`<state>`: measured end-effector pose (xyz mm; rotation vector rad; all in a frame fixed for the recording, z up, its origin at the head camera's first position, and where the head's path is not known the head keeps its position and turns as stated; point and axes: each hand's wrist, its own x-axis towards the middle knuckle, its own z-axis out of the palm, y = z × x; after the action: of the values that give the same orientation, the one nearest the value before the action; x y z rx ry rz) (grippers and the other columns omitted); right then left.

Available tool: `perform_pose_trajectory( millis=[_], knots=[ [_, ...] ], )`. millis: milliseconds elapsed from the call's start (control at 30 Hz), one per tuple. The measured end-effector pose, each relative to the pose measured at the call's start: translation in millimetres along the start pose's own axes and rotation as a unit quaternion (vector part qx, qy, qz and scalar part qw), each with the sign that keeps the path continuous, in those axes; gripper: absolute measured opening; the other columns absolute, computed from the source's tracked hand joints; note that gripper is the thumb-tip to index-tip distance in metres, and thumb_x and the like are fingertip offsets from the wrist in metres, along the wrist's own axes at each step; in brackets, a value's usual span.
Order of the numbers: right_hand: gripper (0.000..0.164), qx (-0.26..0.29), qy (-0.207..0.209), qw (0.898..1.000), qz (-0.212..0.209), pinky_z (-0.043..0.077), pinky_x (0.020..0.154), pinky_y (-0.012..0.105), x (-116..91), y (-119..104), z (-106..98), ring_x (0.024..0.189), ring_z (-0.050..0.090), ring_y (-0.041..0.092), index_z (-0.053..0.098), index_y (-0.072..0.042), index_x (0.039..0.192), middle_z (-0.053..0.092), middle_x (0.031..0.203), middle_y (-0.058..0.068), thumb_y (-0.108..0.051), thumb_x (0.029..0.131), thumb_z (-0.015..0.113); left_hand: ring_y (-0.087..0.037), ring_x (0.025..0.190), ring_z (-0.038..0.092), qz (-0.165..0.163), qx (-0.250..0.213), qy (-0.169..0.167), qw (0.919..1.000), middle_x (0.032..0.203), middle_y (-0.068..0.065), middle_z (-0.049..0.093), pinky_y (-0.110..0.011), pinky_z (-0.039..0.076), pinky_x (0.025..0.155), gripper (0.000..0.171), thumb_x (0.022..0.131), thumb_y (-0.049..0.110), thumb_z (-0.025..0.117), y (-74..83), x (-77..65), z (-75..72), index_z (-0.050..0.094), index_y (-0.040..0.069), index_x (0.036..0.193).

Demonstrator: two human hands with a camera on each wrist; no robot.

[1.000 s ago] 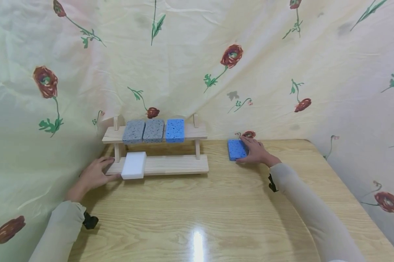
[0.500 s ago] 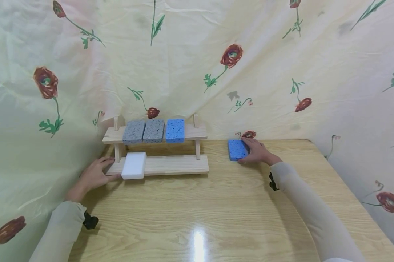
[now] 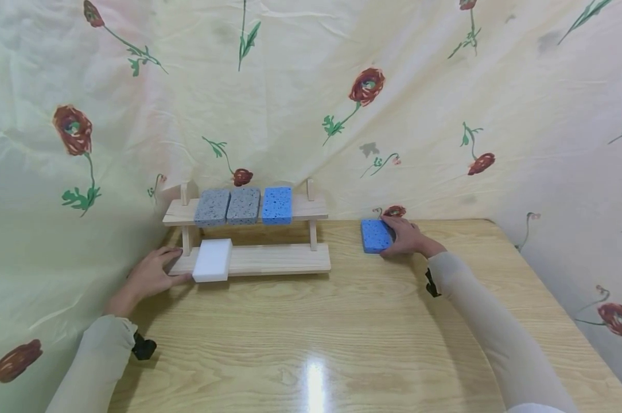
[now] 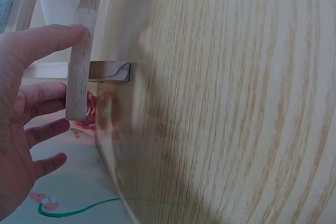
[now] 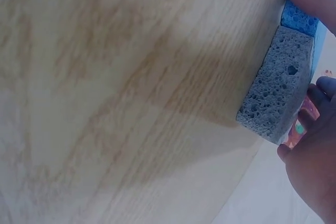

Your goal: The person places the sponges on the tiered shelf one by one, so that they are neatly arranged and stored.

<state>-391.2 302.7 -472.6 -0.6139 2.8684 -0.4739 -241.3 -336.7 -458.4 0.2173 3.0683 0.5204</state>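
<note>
At the left end of a two-tier wooden rack (image 3: 275, 261), my left hand (image 3: 148, 276) holds the lower board's end. In the left wrist view, the thumb (image 4: 58, 40) lies on the board's front edge and the fingers bend behind it. My right hand (image 3: 408, 238) grips a blue sponge (image 3: 375, 236) lying on the table right of the rack, thumb in front and fingers behind. The right wrist view shows a grey pored face (image 5: 278, 82) beside the blue part (image 5: 302, 17). I cannot tell whether it is a separate sponge.
Two grey sponges (image 3: 212, 207) and a blue sponge (image 3: 277, 205) sit on the upper board. A white foam block (image 3: 213, 261) lies on the lower board's left part. Flowered cloth (image 3: 290, 115) hangs behind and at both sides of the wooden table (image 3: 269, 338).
The right thumb and hand shift very slightly to the right along the blue sponge, while the sponge stays in place. My left hand keeps its hold on the rack.
</note>
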Motion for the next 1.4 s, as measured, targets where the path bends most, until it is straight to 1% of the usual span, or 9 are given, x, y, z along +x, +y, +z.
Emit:
perform_pose_trajectory(
  millis=[233,433,567,800,1100,1333,1400],
  knots=[
    [0.117,0.0,-0.011,1.0,-0.001,0.019,0.11,0.079,1.9,-0.5,-2.4,0.149,0.02,0.052,0.025,0.0,0.16,0.026,0.164,0.029,-0.043,0.07,0.087,-0.056,0.136,0.04,-0.003,-0.004,0.006,1.0,0.15,-0.035,0.042,-0.072,0.037,0.108,0.092,0.086,0.059,0.074,-0.7,0.4,0.4,0.05,-0.008,0.145],
    [0.114,0.0,-0.015,1.0,0.002,0.018,0.112,0.078,4.7,-0.2,-2.3,0.15,0.02,0.05,0.026,-0.001,0.16,0.027,0.164,0.028,-0.041,0.071,0.085,-0.055,0.135,0.041,0.003,-0.002,0.007,1.0,0.15,-0.035,0.043,-0.071,0.038,0.108,0.092,0.086,0.059,0.074,-0.7,1.1,0.8,0.051,-0.008,0.144],
    [0.112,-0.005,-0.016,1.0,-0.001,0.017,0.112,0.078,4.3,-2.3,-3.6,0.15,0.022,0.05,0.028,0.001,0.159,0.029,0.162,0.029,-0.039,0.071,0.086,-0.055,0.135,0.041,0.0,-0.004,0.005,1.0,0.15,-0.035,0.043,-0.071,0.038,0.108,0.092,0.086,0.059,0.075,-1.1,1.2,1.0,0.051,-0.008,0.145],
    [0.111,-0.014,-0.012,1.0,-0.006,0.018,0.112,0.078,3.6,-6.7,-4.7,0.149,0.025,0.049,0.032,0.003,0.157,0.032,0.16,0.03,-0.038,0.071,0.087,-0.056,0.135,0.04,-0.002,-0.006,0.002,1.0,0.15,-0.035,0.042,-0.072,0.037,0.107,0.093,0.085,0.059,0.075,-1.8,1.1,1.7,0.05,-0.008,0.145],
    [0.11,-0.013,-0.008,1.0,-0.003,0.02,0.115,0.075,4.4,-7.3,-1.0,0.147,0.028,0.05,0.032,0.004,0.156,0.032,0.159,0.032,-0.039,0.072,0.088,-0.056,0.136,0.039,-0.002,-0.011,0.002,0.9999,0.151,-0.035,0.041,-0.072,0.037,0.108,0.093,0.085,0.059,0.074,-0.9,0.8,0.9,0.049,-0.008,0.145],
    [0.112,-0.014,-0.014,1.0,-0.001,0.023,0.115,0.074,4.4,-10.2,-0.4,0.146,0.03,0.051,0.032,0.003,0.157,0.033,0.158,0.033,-0.043,0.071,0.088,-0.056,0.136,0.039,-0.002,-0.01,0.003,0.9999,0.151,-0.034,0.041,-0.072,0.036,0.109,0.094,0.085,0.06,0.074,-1.9,1.7,1.7,0.049,-0.008,0.146],
    [0.112,-0.011,-0.017,1.0,-0.001,0.022,0.115,0.074,4.4,-11.0,-0.3,0.146,0.03,0.05,0.032,0.004,0.156,0.033,0.158,0.033,-0.043,0.072,0.088,-0.055,0.137,0.039,-0.003,-0.011,0.003,0.9999,0.152,-0.034,0.041,-0.071,0.036,0.109,0.094,0.086,0.061,0.074,-1.8,1.9,2.0,0.049,-0.007,0.146]
  ],
)
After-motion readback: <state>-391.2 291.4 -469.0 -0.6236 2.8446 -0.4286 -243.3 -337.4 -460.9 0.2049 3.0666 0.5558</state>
